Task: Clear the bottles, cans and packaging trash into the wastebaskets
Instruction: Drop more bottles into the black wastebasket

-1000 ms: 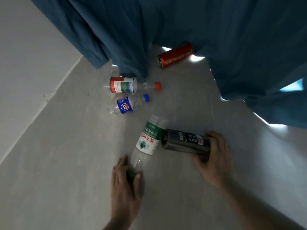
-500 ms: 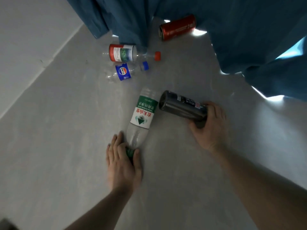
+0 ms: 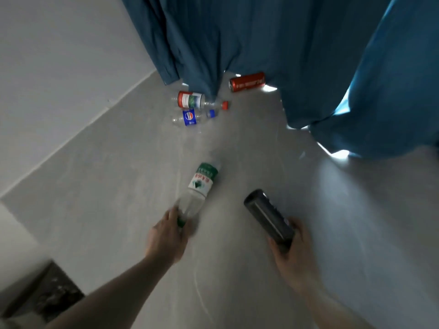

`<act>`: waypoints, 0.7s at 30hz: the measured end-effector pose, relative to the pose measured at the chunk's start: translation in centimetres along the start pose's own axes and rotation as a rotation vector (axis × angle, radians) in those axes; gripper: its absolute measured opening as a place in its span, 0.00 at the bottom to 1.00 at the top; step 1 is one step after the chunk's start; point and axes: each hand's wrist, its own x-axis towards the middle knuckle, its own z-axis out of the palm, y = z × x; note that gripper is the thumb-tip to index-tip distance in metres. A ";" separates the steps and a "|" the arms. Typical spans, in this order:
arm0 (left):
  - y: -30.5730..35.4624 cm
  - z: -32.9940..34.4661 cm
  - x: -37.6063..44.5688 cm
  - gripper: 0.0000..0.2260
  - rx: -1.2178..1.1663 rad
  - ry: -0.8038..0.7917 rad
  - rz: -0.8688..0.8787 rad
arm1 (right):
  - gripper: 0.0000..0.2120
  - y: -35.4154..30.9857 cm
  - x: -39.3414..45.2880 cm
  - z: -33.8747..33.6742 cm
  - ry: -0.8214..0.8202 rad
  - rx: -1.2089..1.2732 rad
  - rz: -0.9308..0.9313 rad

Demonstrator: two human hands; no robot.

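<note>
Bottle is gripped at its cap end by left-hand fingers and dark can by right hand, both above the floor; keep both grips firm while carrying to the wastebaskets, unseen here.

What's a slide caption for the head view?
Left hand lifts a green-label bottle, right hand a dark can; more litter by the curtain.

Curtain hides the red can's far end.
</note>
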 end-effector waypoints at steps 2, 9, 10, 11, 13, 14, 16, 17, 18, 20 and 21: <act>0.1 -1.8 -5.9 0.17 -0.046 -0.097 -0.111 | 0.18 -0.9 -3.4 -2.5 -0.144 0.099 0.160; 3.0 -12.7 -29.4 0.12 -0.477 -0.048 -0.399 | 0.21 -6.0 -20.7 -17.6 -0.722 0.149 0.464; 3.2 -14.3 -32.3 0.12 -0.510 -0.030 -0.391 | 0.21 -6.2 -23.1 -19.1 -0.717 0.152 0.429; 3.3 -15.7 -34.9 0.11 -0.528 -0.020 -0.389 | 0.20 -6.7 -25.3 -20.6 -0.714 0.177 0.412; 3.5 -18.2 -39.1 0.09 -0.558 -0.005 -0.406 | 0.16 -8.1 -28.6 -23.6 -0.738 0.224 0.391; 3.5 -19.1 -40.9 0.09 -0.577 0.011 -0.403 | 0.14 -8.7 -29.8 -24.8 -0.765 0.191 0.360; 4.1 -20.9 -43.7 0.09 -0.582 0.063 -0.365 | 0.13 -9.8 -31.4 -26.6 -0.791 0.165 0.305; 4.3 -21.8 -44.7 0.09 -0.571 0.096 -0.347 | 0.12 -10.1 -31.9 -27.3 -0.782 0.146 0.269; 4.6 -22.6 -45.5 0.09 -0.557 0.126 -0.326 | 0.10 -10.3 -32.1 -27.7 -0.767 0.121 0.239; 4.8 -24.3 -46.8 0.07 -0.529 0.161 -0.305 | 0.10 -11.5 -32.6 -28.3 -0.726 0.084 0.163; 4.5 -25.0 -47.2 0.05 -0.521 0.178 -0.308 | 0.12 -12.1 -32.8 -28.3 -0.714 0.076 0.134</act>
